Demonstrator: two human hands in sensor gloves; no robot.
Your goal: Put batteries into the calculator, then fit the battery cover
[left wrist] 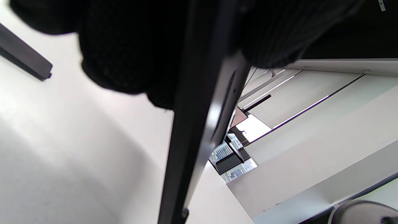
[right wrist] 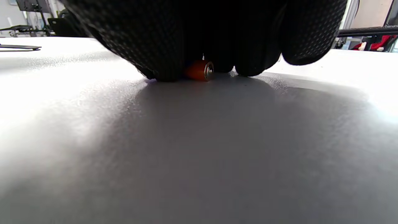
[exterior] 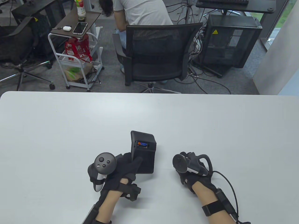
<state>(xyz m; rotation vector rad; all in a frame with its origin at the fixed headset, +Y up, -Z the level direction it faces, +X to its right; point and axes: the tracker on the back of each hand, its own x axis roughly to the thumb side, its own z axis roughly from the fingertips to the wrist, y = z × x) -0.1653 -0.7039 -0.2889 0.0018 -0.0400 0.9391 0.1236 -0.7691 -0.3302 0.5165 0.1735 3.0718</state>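
Left hand (exterior: 121, 170) gripped the calculator (exterior: 143, 151) at its near left edge, thumb laid across the back face, and held it tilted up off the bench (exterior: 70, 130), back side toward the camera. Battery bay at the top of the back was open, one battery (exterior: 142, 144) seated in it, orange and blue. In the left wrist view the calculator (left wrist: 199, 130) showed only as a dark edge-on slab under the gloved fingers (left wrist: 124, 53); its key side could not be made out.

Right hand (exterior: 190, 172) sat palm down on the bench to the right of the calculator, apart from it, fingers curled under and hidden by the tracker in the table view. In the right wrist view the fingertips (right wrist: 161, 46) were down at the bench surface, closed around a second battery (right wrist: 199, 70), orange with a metal end cap; only that end showed, the rest buried behind the glove. Could not tell whether it was lifted or lying on the bench.

A thin dark flat piece (right wrist: 20, 47) lay on the bench far left in the right wrist view, possibly the battery cover, too small to confirm. Beyond the bench: office chair (exterior: 158, 51), a seated person mostly cut off.
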